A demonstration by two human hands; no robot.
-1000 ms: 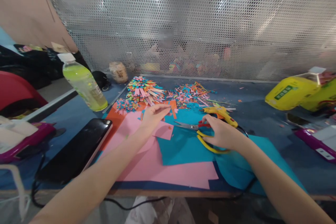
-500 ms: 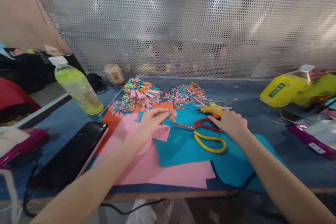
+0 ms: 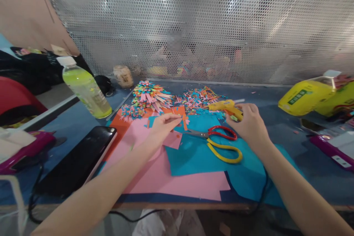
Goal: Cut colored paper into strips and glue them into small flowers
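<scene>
My left hand (image 3: 166, 123) is pinched over the paper sheets, at a small orange paper piece (image 3: 184, 122); exactly what its fingertips hold is too small to tell. My right hand (image 3: 249, 121) grips the yellow glue gun (image 3: 225, 106) by its handle, the nozzle pointing left. Between my hands, scissors (image 3: 221, 140) with one red and one yellow handle lie on blue paper (image 3: 190, 158). Pink paper (image 3: 177, 182) spreads below my left hand, beside orange paper (image 3: 117, 131). Behind it stands a cone of curled paper strips (image 3: 151, 96).
Loose paper scraps (image 3: 197, 97) lie at the back middle. A black phone (image 3: 77, 158) and a green drink bottle (image 3: 87, 90) are at the left, with a jar (image 3: 123, 76) behind. Yellow bottles (image 3: 302, 97) and a purple device (image 3: 332, 151) sit at the right.
My right hand has lifted the glue gun a little off the papers. My left hand keeps its pinch in nearly the same place. The whole view has shifted slightly.
</scene>
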